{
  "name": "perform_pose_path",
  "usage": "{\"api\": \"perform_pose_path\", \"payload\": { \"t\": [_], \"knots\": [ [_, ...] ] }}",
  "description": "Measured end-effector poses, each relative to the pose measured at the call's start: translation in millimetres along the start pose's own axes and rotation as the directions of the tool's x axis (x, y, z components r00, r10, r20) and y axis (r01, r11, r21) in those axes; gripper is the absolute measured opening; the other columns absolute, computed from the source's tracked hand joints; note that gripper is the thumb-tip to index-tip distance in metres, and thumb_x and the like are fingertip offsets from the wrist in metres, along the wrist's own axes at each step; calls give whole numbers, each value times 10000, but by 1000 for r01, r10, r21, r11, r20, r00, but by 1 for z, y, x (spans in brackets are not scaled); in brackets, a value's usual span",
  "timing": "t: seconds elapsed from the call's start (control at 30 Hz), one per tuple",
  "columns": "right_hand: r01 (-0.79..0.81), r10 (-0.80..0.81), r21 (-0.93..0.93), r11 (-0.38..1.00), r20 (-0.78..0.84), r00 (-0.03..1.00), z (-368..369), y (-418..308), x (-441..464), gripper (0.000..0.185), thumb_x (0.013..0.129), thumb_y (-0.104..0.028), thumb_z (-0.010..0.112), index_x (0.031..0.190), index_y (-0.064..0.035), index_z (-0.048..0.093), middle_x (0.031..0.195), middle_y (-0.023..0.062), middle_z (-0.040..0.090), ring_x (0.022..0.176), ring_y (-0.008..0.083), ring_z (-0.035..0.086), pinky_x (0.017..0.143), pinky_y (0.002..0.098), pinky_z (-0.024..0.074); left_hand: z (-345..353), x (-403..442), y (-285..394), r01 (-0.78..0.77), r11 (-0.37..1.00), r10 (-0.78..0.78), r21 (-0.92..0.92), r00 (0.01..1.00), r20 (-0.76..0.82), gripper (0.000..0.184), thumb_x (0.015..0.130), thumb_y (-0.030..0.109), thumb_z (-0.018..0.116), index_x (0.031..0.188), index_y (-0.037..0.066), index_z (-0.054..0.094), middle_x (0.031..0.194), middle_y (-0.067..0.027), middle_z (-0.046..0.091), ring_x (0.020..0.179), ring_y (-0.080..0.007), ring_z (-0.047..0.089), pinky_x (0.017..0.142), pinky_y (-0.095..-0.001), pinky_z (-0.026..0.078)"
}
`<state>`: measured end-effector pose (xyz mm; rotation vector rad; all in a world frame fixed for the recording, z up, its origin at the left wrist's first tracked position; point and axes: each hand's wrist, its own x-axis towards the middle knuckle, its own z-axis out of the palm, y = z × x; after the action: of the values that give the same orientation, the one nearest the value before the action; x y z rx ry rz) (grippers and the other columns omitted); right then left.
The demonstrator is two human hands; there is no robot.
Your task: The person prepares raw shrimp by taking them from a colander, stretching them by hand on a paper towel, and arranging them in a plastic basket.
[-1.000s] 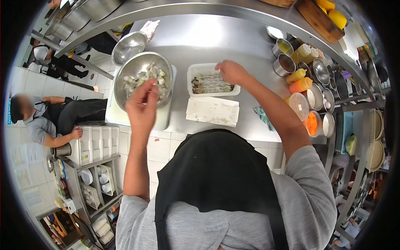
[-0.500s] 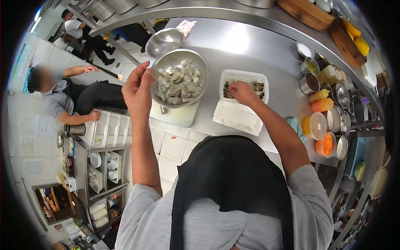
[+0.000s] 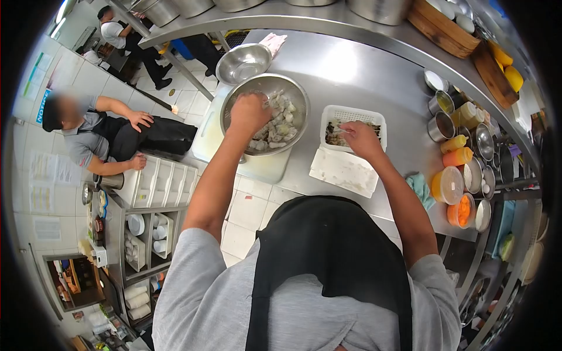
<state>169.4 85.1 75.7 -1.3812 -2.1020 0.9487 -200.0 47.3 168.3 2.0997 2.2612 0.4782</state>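
Note:
My left hand (image 3: 252,111) is down inside a large metal bowl (image 3: 300,108), over a heap of grey, raw-looking peeled shrimp (image 3: 281,126). Its fingers are curled, and what they hold, if anything, is hidden. The bowl rests on a white cutting board (image 3: 266,168). My right hand (image 3: 361,139) is at a white plastic basket (image 3: 383,111) with dark and pale bits (image 3: 336,136) inside. Thumb and fingers are pinched around something small and pale that I cannot name. In front of the basket lies a white, wet-looking lid or tray (image 3: 344,171).
Behind the large bowl stands a smaller metal bowl (image 3: 243,63) with a pinkish cloth (image 3: 274,42). A teal cloth (image 3: 419,190), squeeze bottles (image 3: 456,157) and several containers line the right side. A metal shelf (image 3: 281,19) crosses overhead. A co-worker (image 3: 111,131) sits at the left.
My left hand has gone from the bowl's left rim down into the bowl, its fingers curling. The right hand stays at the basket, slightly raised. The camera view has shifted; the co-worker's arm has lowered.

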Motion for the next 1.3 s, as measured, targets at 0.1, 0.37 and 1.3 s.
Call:
{"api": "perform_pose_path", "payload": {
  "t": [0.1,0.37,1.3],
  "knots": [
    [-1,1,6,1000,-10,1000,-15,2,-17,315,978,-227,791,1235,-46,807,1175,187,776,1040,339,761,943,427,603,18,10,-1,-63,992,62,111,998,20,292,864,304,827,1066,97,859,1009,-182,824,962,-373,797,925,-471,628],
    [-81,89,152,985,-49,995,-35,2,-62,298,987,-199,785,1223,-16,796,1141,164,782,976,275,758,910,378,610,11,23,-30,164,952,-129,-257,981,147,253,888,310,775,959,82,856,989,-199,818,973,-378,794,907,-460,626],
    [-235,107,872,429,209,972,-47,-62,-100,387,1027,-132,777,1396,-49,695,1238,69,739,1033,107,673,897,305,563,15,-49,152,192,322,493,-927,802,337,192,1050,61,690,1241,45,671,982,-10,730,858,-106,704,786,-291,544]
  ]
}}
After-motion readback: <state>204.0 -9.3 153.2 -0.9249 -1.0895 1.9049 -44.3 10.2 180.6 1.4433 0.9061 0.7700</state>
